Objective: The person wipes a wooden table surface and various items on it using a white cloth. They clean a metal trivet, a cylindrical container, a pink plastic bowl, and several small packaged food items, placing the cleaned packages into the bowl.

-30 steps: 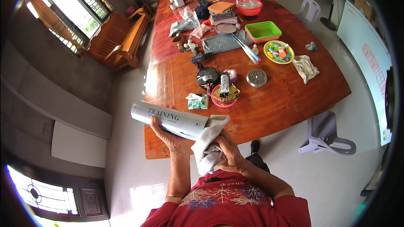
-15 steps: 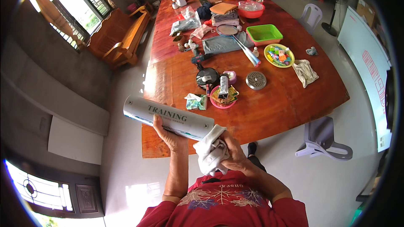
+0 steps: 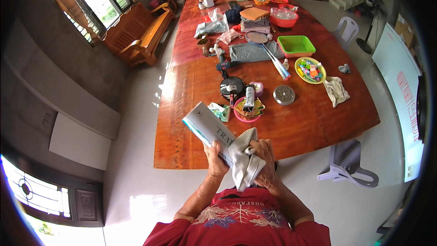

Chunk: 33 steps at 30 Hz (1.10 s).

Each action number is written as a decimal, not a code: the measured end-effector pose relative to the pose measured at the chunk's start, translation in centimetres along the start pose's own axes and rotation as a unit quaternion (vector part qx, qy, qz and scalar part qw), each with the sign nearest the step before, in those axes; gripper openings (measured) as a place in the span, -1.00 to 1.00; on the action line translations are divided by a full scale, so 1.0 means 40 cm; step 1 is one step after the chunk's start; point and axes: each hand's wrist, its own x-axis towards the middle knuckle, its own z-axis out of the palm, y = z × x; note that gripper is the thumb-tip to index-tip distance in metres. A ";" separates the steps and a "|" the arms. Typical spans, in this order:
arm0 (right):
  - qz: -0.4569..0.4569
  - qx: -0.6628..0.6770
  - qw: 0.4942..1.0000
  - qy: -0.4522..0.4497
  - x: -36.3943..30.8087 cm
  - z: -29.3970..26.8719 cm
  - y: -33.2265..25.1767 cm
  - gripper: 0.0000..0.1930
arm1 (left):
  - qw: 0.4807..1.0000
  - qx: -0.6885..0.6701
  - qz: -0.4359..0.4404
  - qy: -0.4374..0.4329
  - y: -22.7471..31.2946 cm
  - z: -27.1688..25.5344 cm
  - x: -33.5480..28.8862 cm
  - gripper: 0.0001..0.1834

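Note:
Over the near edge of the table I hold a white shuttlecock tube [image 3: 207, 124] tilted, its far end pointing up and to the left. My left hand [image 3: 216, 160] is closed around the tube's lower side, with the thumb on its face. A pale grey-white cloth [image 3: 246, 164] is bunched over the tube's near end. My right hand [image 3: 267, 160] grips that cloth and presses it to the tube; some of its fingers are hidden in the folds. Part of the cloth hangs down in front of my red shirt.
On the wooden table [image 3: 191, 146] just beyond are a tissue pack [image 3: 220, 111], a pink basket [image 3: 248, 117] with packets, a black pan [image 3: 231, 87] and a round metal disc [image 3: 284, 94]. Farther back lie rackets [image 3: 277, 66], a green basket [image 3: 296, 44] and a yellow bowl [image 3: 310, 70]. A plastic chair [image 3: 348, 164] stands right.
The tube has swung steeper and come nearer my body, its far end moving right. My left hand has moved right, closer to the cloth. The cloth now covers more of the tube.

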 end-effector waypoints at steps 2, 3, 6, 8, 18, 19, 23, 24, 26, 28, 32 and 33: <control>0.090 0.104 0.990 -0.008 -0.003 0.027 0.026 -0.61 | 0.999 0.020 -0.026 -0.014 -0.019 -0.022 -0.009 -0.17; 0.095 0.136 0.986 0.008 0.002 0.043 0.044 -0.61 | 0.999 0.035 -0.028 -0.026 -0.026 -0.029 -0.015 -0.15; 0.200 0.281 0.937 0.053 0.025 0.065 0.029 -0.65 | 0.997 0.053 -0.043 -0.041 -0.036 -0.031 -0.030 -0.12; 0.207 0.257 0.942 0.062 0.061 0.067 0.023 -0.66 | 0.988 0.088 -0.103 -0.080 -0.027 -0.056 -0.045 -0.07; 0.084 0.178 0.979 0.057 0.132 0.031 0.091 -0.83 | 0.949 0.172 -0.108 -0.242 -0.013 -0.100 -0.079 0.03; -0.017 0.137 0.987 0.076 0.145 -0.005 0.065 -0.87 | 0.948 0.167 -0.112 -0.246 -0.012 -0.105 -0.077 0.01; 0.270 0.201 0.934 0.121 0.033 0.108 0.094 -0.83 | 0.953 0.162 -0.109 -0.233 -0.028 -0.121 -0.090 0.00; 0.352 0.261 0.893 0.105 0.011 0.129 0.094 -0.79 | 0.966 0.143 -0.128 -0.173 -0.028 -0.117 -0.099 0.00; 0.406 0.388 0.826 0.050 -0.002 0.142 0.035 -0.69 | 0.978 0.118 -0.136 -0.102 -0.056 -0.146 -0.109 0.01; 0.385 0.438 0.811 0.041 -0.039 0.132 -0.004 -0.64 | 0.980 0.120 -0.126 -0.092 -0.052 -0.151 -0.108 0.01; 0.371 0.368 0.848 -0.090 -0.138 0.114 -0.022 -0.62 | 0.982 0.070 -0.162 -0.065 -0.032 -0.142 -0.096 0.01; 0.375 0.386 0.834 -0.121 -0.151 0.106 -0.014 -0.61 | 0.982 0.051 -0.171 -0.064 -0.031 -0.140 -0.098 0.01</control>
